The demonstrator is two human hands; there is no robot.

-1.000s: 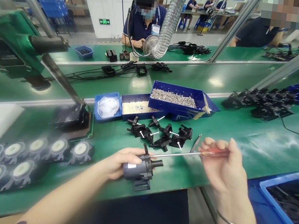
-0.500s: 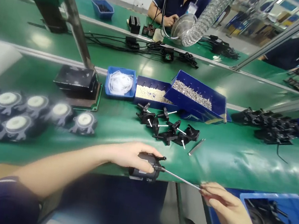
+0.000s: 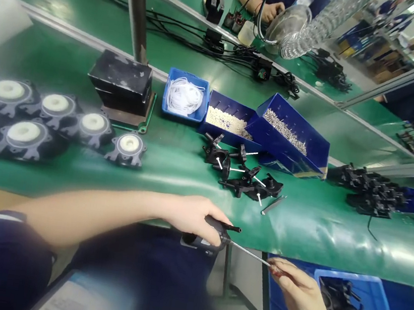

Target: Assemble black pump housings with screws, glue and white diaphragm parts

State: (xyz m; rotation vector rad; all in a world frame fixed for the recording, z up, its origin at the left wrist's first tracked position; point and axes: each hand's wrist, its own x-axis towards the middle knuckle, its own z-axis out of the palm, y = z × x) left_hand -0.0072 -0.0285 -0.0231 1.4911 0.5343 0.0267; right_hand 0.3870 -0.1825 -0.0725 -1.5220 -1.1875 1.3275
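My left hand (image 3: 194, 218) is closed around a black pump-like housing (image 3: 203, 245) with a short nozzle, at the front edge of the green bench. My right hand (image 3: 297, 294) grips a screwdriver (image 3: 251, 254) by its reddish handle. The long metal shaft points left, its tip meeting the side of the housing; whether it sits in a screw I cannot make out. Beyond my hands lie several black plastic parts (image 3: 241, 182) with white pins. A slim grey-black tool (image 3: 273, 204) rests just right of them.
A blue bin of white rings (image 3: 184, 114), a bin of cream pieces (image 3: 205, 124) and a tilted bin of screws (image 3: 319, 157) stand behind. Black parts with white discs (image 3: 55, 104) line the left, near a black press block (image 3: 124, 75). At lower right is a blue crate (image 3: 382, 300). A co-worker's hand (image 3: 272, 11) shows opposite.
The view has tilted and shifted. The housing has turned slightly in my left hand, and the screwdriver remains against it.
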